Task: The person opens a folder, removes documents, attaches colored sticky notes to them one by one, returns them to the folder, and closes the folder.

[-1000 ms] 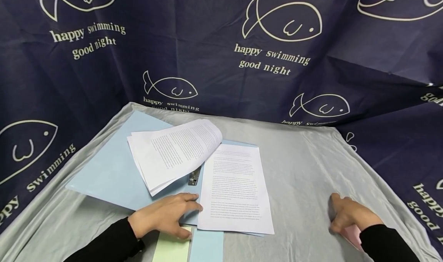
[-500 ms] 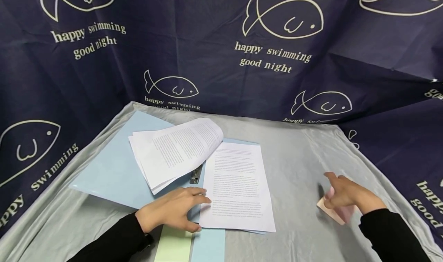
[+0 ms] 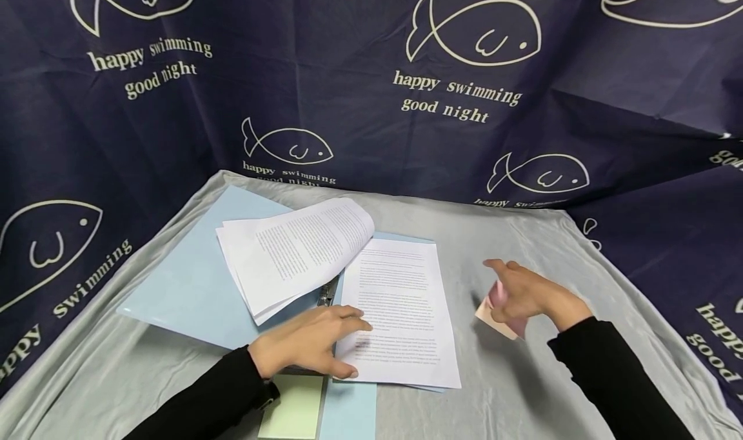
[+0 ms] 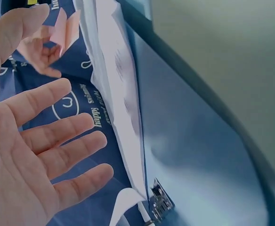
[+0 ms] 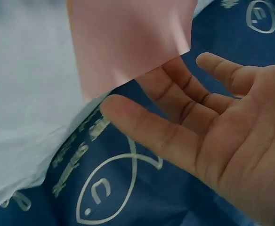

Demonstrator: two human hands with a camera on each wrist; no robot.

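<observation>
A light blue folder (image 3: 180, 279) lies spread on the cloth-covered table, with a metal clip (image 3: 327, 291) at its spine. Several printed sheets (image 3: 296, 253) are folded over to the left, and a printed page (image 3: 395, 298) lies flat on the right side. My left hand (image 3: 307, 338) is over that page's lower left corner, fingers spread and holding nothing; contact is hard to tell. To the right of the folder, my right hand (image 3: 531, 291) pinches a pink paper slip (image 5: 133, 42) with a peach side, held above the cloth.
A pale green slip (image 3: 293, 409) and a light blue slip (image 3: 353, 411) lie side by side at the table's front, below the folder. Grey cloth (image 3: 493, 233) covers the table. A navy curtain (image 3: 360, 91) with fish drawings hangs behind and around it.
My right hand has lifted the pink slip from the cloth at the far right and carried it left toward the folder. My left hand has shifted slightly right over the page.
</observation>
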